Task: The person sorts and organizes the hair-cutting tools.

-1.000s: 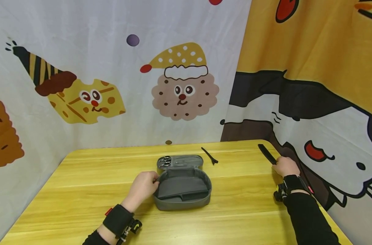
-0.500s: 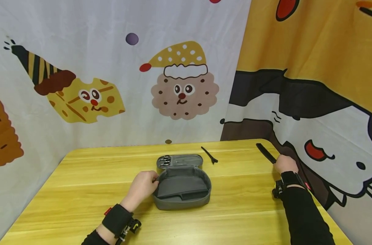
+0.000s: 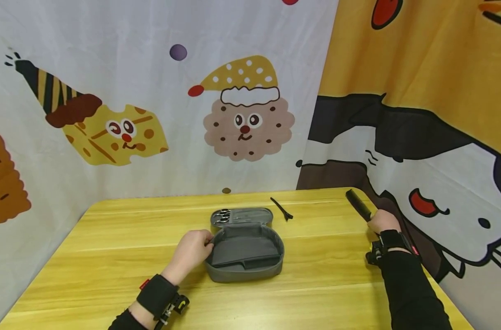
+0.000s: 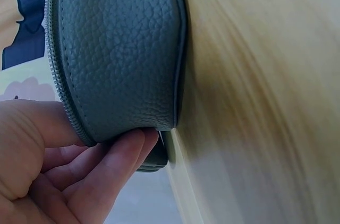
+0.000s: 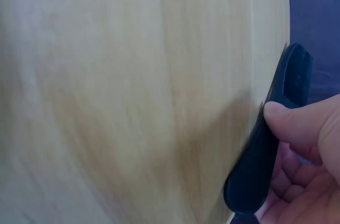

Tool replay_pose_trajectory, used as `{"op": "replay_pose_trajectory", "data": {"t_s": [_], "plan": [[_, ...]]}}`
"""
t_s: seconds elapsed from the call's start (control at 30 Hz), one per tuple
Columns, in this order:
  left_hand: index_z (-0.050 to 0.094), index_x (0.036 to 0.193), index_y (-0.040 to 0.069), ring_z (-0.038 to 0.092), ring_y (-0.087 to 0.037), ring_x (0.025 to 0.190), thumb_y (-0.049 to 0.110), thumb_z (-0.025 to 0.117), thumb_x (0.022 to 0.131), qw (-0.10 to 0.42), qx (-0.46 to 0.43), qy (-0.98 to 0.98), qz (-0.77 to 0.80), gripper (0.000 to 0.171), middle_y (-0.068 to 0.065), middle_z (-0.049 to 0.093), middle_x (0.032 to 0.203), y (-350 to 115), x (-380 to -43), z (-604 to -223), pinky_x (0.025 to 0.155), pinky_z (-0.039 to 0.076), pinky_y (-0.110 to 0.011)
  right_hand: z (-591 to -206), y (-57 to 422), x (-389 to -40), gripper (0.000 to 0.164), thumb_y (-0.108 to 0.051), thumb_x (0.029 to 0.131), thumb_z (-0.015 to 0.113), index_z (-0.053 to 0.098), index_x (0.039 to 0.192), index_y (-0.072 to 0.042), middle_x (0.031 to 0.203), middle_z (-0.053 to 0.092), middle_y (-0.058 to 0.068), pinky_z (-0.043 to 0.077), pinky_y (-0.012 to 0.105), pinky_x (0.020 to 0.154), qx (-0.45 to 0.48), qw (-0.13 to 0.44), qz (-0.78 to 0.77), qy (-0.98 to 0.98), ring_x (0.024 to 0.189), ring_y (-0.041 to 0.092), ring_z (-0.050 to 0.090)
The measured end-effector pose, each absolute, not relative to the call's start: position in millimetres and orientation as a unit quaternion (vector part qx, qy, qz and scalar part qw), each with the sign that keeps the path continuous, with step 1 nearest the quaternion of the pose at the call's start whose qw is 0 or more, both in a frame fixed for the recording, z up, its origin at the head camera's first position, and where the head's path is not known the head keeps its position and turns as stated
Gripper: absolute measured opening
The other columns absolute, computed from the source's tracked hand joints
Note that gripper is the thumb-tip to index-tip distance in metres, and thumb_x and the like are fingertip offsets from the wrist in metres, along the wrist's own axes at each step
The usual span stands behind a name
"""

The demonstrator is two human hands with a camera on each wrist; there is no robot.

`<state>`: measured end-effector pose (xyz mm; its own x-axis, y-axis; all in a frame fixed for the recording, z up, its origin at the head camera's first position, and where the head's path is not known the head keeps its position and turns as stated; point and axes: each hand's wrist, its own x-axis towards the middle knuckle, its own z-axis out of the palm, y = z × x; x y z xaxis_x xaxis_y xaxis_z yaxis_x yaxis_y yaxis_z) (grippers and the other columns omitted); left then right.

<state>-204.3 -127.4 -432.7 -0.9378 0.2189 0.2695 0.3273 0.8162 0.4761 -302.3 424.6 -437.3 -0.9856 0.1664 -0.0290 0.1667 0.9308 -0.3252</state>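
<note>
A grey zippered case (image 3: 250, 270) lies open on the table, its lid folded back at the far side. My left hand (image 3: 191, 251) pinches the case's left wall near the zipper, thumb and fingers on either side, as the left wrist view shows close up. At the table's far right, my right hand (image 3: 384, 222) grips a black comb (image 3: 358, 205) by one end, and the toothed end points away to the far left. The right wrist view shows the thumb pressed on the dark handle (image 5: 254, 171), close to the tabletop.
Scissors (image 3: 223, 215) sit in the case's lid. Beyond the case to the right, a black hair clip (image 3: 281, 209) lies on the wooden table (image 3: 325, 284). Cartoon-printed curtains (image 3: 151, 137) hang behind the table and along its right edge.
The comb has rotated in my right hand, so its teeth show more now. That hand has shifted slightly left. My left hand keeps its hold on the case.
</note>
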Motion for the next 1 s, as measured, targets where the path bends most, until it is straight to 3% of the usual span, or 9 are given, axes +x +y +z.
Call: {"op": "replay_pose_trajectory", "data": {"t_s": [0.13,0.27,0.5,0.67,0.8,1.0], "plan": [[0.073,0.085,0.005,0.053,-0.010,0.060,-0.002,0.075,0.082,0.101,-0.143,-0.948,-0.265,0.008,0.000,0.064,0.072,-127.3,-204.4,-432.9,0.057,0.045,-0.031,-433.0,418.2,-296.0,0.023,-0.007,0.085,0.065,0.053,0.067,-0.002,0.066,0.050,0.010,0.044,0.043,0.060,0.083,-0.011,-0.174,0.981,0.065,0.031,0.052],[0.074,0.086,0.005,0.054,-0.010,0.061,-0.002,0.076,0.082,0.101,-0.144,-0.949,-0.262,0.008,-0.001,0.065,0.073,-127.1,-204.3,-433.2,0.057,0.046,-0.031,-430.7,414.4,-292.8,0.013,-0.006,0.086,0.067,0.061,0.076,-0.002,0.076,0.059,0.013,0.046,0.045,0.062,0.084,-0.021,-0.181,0.980,0.072,0.033,0.056],[0.074,0.086,0.005,0.055,-0.011,0.062,-0.002,0.076,0.081,0.102,-0.144,-0.949,-0.261,0.008,-0.002,0.065,0.074,-126.9,-204.0,-433.1,0.057,0.047,-0.031,-435.3,411.8,-293.9,0.021,-0.008,0.087,0.068,0.054,0.072,-0.003,0.068,0.049,0.008,0.038,0.038,0.061,0.066,-0.063,-0.216,0.972,0.067,0.029,0.050],[0.074,0.086,0.004,0.055,-0.011,0.063,-0.002,0.076,0.081,0.104,-0.144,-0.949,-0.261,0.008,-0.002,0.065,0.074,-127.9,-204.1,-433.5,0.057,0.047,-0.032,-441.1,408.0,-299.1,0.019,-0.009,0.091,0.067,0.058,0.088,0.008,0.082,0.058,0.021,0.043,0.046,0.071,0.069,-0.101,-0.273,0.954,0.077,0.037,0.054],[0.074,0.086,0.004,0.055,-0.011,0.063,-0.003,0.075,0.081,0.101,-0.142,-0.949,-0.263,0.008,-0.002,0.065,0.075,-127.3,-203.8,-433.7,0.057,0.047,-0.031,-442.4,400.4,-305.0,0.027,-0.012,0.095,0.064,0.058,0.105,0.012,0.102,0.059,0.029,0.045,0.051,0.080,0.100,-0.092,-0.343,0.929,0.090,0.041,0.054],[0.073,0.085,0.005,0.054,-0.010,0.062,-0.002,0.076,0.081,0.103,-0.139,-0.949,-0.263,0.008,-0.001,0.065,0.073,-127.0,-205.3,-434.3,0.057,0.047,-0.031,-438.5,383.7,-312.2,0.036,-0.018,0.100,0.059,0.052,0.122,0.009,0.118,0.051,0.025,0.044,0.044,0.087,0.140,-0.062,-0.468,0.870,0.102,0.036,0.048]]}}
